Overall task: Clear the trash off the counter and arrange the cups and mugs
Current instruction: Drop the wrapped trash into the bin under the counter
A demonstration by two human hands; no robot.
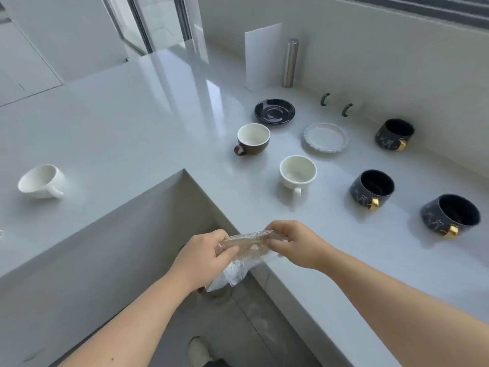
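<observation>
My left hand [202,256] and my right hand [296,243] both grip a crumpled clear plastic wrapper [243,250], held over the inner corner of the white L-shaped counter [158,128]. A white cup [41,181] lies tipped on its side at the far left. Upright on the right stand a brown cup with a white inside [252,139], a white cup [297,173] and three dark mugs with gold handles [371,189] [449,214] [394,133]. Behind them rest a dark saucer [274,111] and a white lace-edged saucer [326,137].
A white board [262,55] and a steel cylinder [290,63] stand against the back wall. Two clear glass cups with dark green handles [336,104] stand near the wall. The floor and my shoe [198,350] show below the counter's inner corner.
</observation>
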